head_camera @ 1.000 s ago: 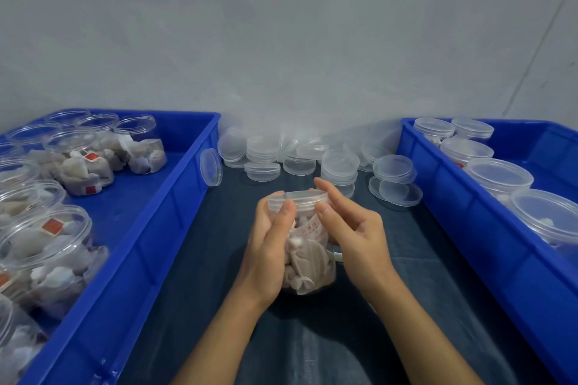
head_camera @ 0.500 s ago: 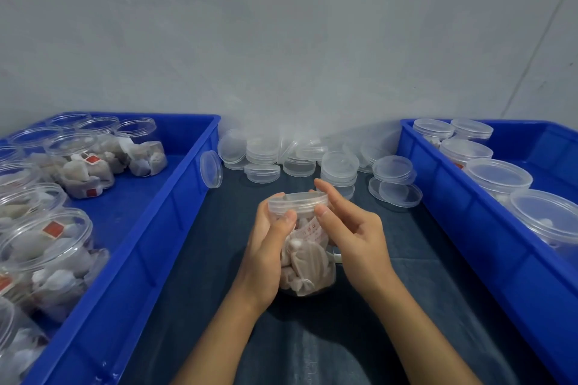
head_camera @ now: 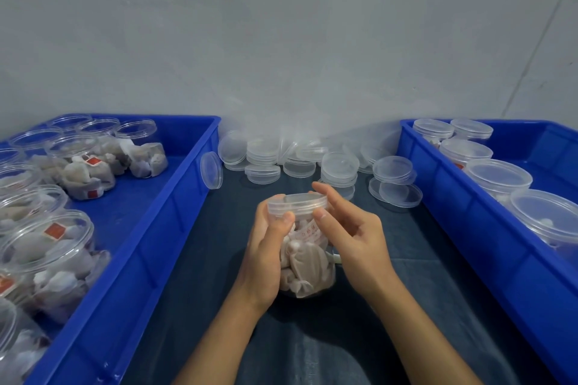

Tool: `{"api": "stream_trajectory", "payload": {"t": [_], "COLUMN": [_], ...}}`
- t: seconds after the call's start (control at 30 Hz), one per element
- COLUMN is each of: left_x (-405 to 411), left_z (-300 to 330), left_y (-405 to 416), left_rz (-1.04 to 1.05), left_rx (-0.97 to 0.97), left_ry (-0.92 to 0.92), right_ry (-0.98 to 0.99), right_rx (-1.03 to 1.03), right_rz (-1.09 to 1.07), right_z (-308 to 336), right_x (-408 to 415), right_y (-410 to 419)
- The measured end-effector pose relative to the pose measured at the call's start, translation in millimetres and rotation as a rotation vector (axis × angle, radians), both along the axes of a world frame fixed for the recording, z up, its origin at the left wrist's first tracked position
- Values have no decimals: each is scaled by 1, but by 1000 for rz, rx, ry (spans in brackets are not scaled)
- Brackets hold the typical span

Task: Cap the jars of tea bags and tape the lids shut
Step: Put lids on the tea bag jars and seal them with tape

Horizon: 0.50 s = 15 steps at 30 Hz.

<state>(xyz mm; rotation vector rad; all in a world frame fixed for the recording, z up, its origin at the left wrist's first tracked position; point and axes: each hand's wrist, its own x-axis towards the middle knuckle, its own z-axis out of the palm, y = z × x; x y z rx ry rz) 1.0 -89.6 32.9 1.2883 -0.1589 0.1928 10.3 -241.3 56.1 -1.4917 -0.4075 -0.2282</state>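
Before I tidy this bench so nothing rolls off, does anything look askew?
One clear plastic lid stands on edge, leaning against the left blue plastic crate, unlike the lid stacks lying flat by the wall. Nothing looks spilled or damaged.

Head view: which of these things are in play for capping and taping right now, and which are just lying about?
In play:
- jar of tea bags, gripped by the left hand
- lid on it, pinched by the right hand

Lying about for now:
- spare lids by the wall
- left bin of uncapped jars
- right bin of capped jars

No tape visible.
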Motion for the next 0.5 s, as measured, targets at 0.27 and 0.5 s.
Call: {"api": "stream_trajectory", "payload": {"t": [0.27, 0.5], "left_x": [2, 4], "left_z": [0, -1], "left_y": [-1, 1], "left_rz": [22, 3], "left_rx": [13, -15], "left_ry": [4, 7], "right_ry": [1, 1], "right_rx": [34, 34], "right_rz": [-16, -13], "right_z": [-2, -3], "right_x": [2, 3], "right_y": [1, 1]}}
